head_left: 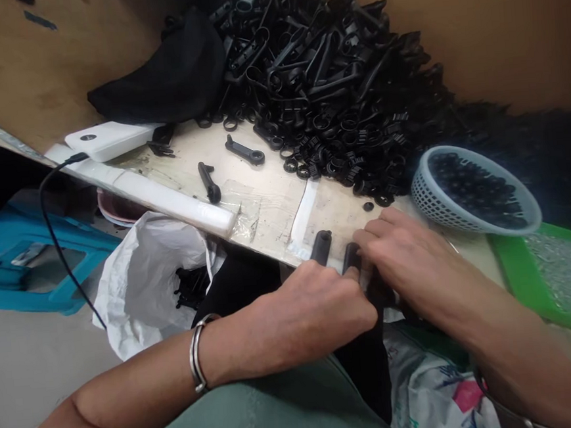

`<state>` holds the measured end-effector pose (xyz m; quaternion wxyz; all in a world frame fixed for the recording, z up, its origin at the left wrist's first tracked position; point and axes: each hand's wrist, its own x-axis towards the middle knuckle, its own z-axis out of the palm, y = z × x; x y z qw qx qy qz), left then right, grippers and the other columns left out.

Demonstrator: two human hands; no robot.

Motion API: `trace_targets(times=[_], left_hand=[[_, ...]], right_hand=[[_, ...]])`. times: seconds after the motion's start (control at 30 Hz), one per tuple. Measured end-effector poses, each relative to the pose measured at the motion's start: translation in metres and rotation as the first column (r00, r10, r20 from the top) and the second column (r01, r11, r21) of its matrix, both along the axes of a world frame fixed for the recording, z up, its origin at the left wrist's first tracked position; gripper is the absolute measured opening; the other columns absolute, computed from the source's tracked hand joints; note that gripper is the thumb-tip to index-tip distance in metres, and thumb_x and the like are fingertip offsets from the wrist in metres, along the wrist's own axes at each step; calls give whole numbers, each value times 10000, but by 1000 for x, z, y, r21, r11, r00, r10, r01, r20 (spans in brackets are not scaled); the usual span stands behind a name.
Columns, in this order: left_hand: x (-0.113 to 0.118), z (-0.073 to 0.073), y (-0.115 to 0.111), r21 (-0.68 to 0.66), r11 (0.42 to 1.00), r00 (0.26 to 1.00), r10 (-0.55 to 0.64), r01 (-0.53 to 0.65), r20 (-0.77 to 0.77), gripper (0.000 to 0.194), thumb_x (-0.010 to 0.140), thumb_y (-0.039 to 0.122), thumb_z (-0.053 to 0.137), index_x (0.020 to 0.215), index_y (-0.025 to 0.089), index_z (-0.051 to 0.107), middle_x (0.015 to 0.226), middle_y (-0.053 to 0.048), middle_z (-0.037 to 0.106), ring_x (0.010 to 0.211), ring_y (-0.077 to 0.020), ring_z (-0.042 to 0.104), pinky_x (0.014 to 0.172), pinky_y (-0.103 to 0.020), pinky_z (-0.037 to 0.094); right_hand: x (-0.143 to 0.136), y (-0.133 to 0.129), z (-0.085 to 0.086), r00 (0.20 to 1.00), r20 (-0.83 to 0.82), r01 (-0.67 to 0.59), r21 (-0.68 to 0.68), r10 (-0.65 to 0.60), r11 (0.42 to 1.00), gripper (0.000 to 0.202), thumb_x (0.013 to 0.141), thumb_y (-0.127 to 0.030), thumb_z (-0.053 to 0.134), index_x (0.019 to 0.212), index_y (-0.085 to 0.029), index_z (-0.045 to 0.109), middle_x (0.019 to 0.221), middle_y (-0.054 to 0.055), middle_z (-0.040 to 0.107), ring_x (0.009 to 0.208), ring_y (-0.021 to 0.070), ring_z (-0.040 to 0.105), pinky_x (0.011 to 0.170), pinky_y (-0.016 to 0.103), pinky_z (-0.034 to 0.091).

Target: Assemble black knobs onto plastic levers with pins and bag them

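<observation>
My left hand [317, 307], a metal bangle on its wrist, is closed around a black plastic handle part [321, 246] whose rounded end sticks out over the table's front edge. My right hand [407, 257] meets it from the right, fingers closed on a second black plastic piece [351, 257] pressed against the left hand. What lies under the fingers is hidden. A large heap of black plastic parts and rings [324, 72] fills the back of the wooden table [259, 203].
Two loose black handle parts [245, 150] [209, 182] lie mid-table. A grey mesh basket of small black pieces [471, 189] stands right, beside a green tray [542, 273]. A white power bank [106, 139] with cable sits left. A white bag [147, 277] with black parts hangs below the edge.
</observation>
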<state>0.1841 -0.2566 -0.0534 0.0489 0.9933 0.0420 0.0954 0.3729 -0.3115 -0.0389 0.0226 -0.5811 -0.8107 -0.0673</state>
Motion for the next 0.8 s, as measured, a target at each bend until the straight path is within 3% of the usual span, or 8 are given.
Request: trace_targets(times=[0.1, 0.2, 0.27, 0.37, 0.53, 0.8], left_hand=[[-1, 1, 0, -4, 1000, 1000, 11, -11, 1, 137, 892, 17, 557, 831, 120, 623, 860, -86, 661, 530, -140, 554, 422, -260, 333], [-3, 2, 0, -12, 1000, 1000, 8, -8, 11, 162, 882, 14, 561, 787, 140, 595, 836, -77, 655, 523, -151, 537, 417, -276, 311], [-3, 2, 0, 2, 1000, 1000, 10, -10, 14, 143, 883, 19, 562, 818, 139, 604, 844, -77, 659, 520, -152, 528, 416, -282, 297], [-4, 2, 0, 8, 1000, 1000, 9, -9, -2, 110, 885, 25, 573, 859, 126, 609, 876, -79, 664, 504, -117, 500, 425, -261, 278], [-3, 1, 0, 8, 1000, 1000, 5, -5, -10, 110, 875, 22, 580, 888, 130, 594, 870, -60, 639, 503, -120, 501, 418, -262, 296], [-2, 1, 0, 12, 1000, 1000, 17, -17, 1, 159, 881, 1, 553, 813, 144, 564, 832, -52, 635, 505, -137, 530, 403, -270, 291]], right_hand=[[12, 9, -3, 1000, -2, -17, -124, 17, 992, 224, 863, 1, 457, 817, -194, 556, 882, 74, 596, 929, 249, 548, 750, 380, 450], [25, 12, -6, 997, -68, -47, -172, 36, 984, 133, 944, -121, 531, 851, -202, 581, 905, 65, 619, 926, 249, 553, 767, 383, 462], [32, 9, -6, 991, -124, -60, -72, 51, 996, 103, 994, -233, 537, 1028, -192, 625, 1020, 86, 646, 1000, 265, 558, 810, 396, 482], [39, 0, -3, 987, -148, -53, 103, 68, 993, 310, 1032, -319, 499, 1279, -152, 583, 1154, 116, 645, 1066, 267, 556, 876, 404, 490], [37, -7, 0, 985, -168, -25, 129, 46, 991, 240, 1039, -329, 491, 1147, -193, 657, 1088, 87, 670, 983, 236, 572, 807, 366, 489], [23, 11, -10, 977, -194, -82, 42, 89, 996, 223, 1024, -249, 507, 916, -164, 682, 862, 77, 651, 846, 223, 575, 776, 378, 478]])
